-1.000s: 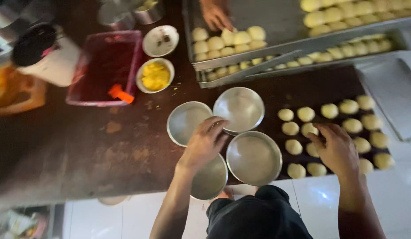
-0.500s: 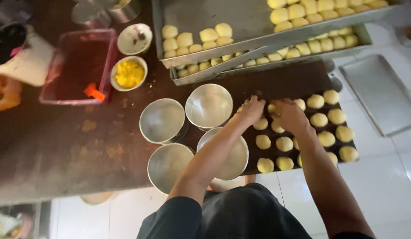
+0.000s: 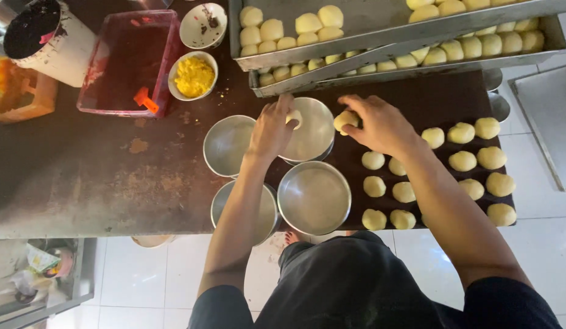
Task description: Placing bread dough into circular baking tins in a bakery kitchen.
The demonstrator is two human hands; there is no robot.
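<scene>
Several round metal pans sit on the dark worktable. My left hand is over the far pan, its fingers closed on a small pale dough ball. My right hand holds another dough ball at that pan's right edge. Loose dough balls lie in rows on the table to the right. Nearer me are a second pan, a third and a fourth partly under my left arm.
Metal trays filled with dough balls lie along the far edge. A white bowl of yellow filling, a smeared white bowl, a red tub and a white bucket stand at the far left. White floor tiles lie below.
Both hands have moved from the loose dough balls toward the far pan, each now holding a dough ball. The camera has shifted closer to the table.
</scene>
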